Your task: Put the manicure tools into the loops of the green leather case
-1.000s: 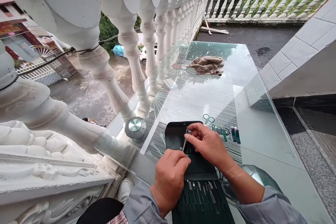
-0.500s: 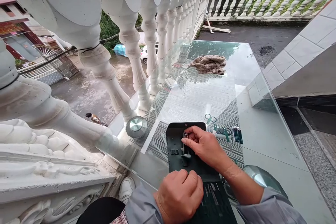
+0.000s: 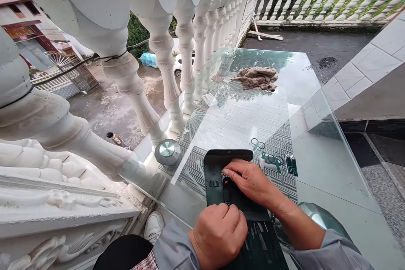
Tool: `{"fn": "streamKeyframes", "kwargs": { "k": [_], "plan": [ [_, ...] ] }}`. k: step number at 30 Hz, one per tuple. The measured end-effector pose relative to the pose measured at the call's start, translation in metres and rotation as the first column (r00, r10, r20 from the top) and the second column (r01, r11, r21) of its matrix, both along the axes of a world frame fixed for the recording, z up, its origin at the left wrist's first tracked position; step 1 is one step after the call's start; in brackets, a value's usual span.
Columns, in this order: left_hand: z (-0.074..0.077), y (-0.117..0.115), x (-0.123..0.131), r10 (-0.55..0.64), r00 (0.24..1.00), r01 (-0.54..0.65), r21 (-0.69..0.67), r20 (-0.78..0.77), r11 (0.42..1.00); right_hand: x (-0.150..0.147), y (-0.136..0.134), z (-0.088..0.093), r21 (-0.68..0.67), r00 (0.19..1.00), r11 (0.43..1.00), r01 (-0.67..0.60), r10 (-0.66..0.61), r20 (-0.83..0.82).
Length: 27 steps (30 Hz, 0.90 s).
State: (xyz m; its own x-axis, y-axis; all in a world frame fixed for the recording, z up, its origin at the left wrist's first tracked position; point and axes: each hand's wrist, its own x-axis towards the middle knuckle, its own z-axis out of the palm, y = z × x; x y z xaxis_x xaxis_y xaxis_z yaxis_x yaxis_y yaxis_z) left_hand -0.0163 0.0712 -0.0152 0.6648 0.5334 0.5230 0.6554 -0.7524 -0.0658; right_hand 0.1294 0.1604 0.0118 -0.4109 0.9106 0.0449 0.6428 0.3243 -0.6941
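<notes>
Lower against the case (image 3: 211, 168) came the metal tool (image 3: 223, 174), probably slick, right hand (image 3: 249, 180) pinching its best-held end; left hand (image 3: 220, 231) curled, contents hidden.

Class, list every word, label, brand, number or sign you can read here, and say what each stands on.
No text can be read.
Red sign on the building: too blurred.
White card at the table's railing side: marks too small.
Dark tool case: no lettering visible.

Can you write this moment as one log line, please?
left hand: curled, contents hidden | right hand: thumb at black strap | case: open on glass table | scissors: right of case
</notes>
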Motion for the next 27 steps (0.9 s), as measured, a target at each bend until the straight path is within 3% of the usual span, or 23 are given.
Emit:
{"fn": "streamKeyframes", "kwargs": {
  "k": [4,8,13,20,27],
  "plan": [
    [0.001,0.001,0.000,0.001,1.000,-0.001,0.015,0.018,1.000,0.002,0.002,0.001,-0.035,1.000,0.999,-0.013,0.012,-0.004],
    [0.004,0.002,0.001,0.007,0.998,-0.009,0.047,0.058,0.999,0.006,0.003,0.004,-0.098,0.986,0.991,0.087,-0.100,-0.136],
    [0.000,0.003,0.003,0.028,0.996,-0.029,0.005,0.090,1.000,0.004,0.001,0.006,-0.083,0.990,0.995,-0.052,0.041,-0.134],
    [-0.007,0.003,0.003,0.018,0.996,-0.018,-0.008,0.088,1.000,0.004,0.001,0.000,-0.194,0.994,0.981,0.007,-0.028,-0.108],
    [-0.007,0.003,0.002,0.016,0.999,-0.014,-0.031,0.040,0.999,0.016,0.003,0.013,-0.194,0.974,0.971,-0.142,0.101,-0.204]
  ]
}}
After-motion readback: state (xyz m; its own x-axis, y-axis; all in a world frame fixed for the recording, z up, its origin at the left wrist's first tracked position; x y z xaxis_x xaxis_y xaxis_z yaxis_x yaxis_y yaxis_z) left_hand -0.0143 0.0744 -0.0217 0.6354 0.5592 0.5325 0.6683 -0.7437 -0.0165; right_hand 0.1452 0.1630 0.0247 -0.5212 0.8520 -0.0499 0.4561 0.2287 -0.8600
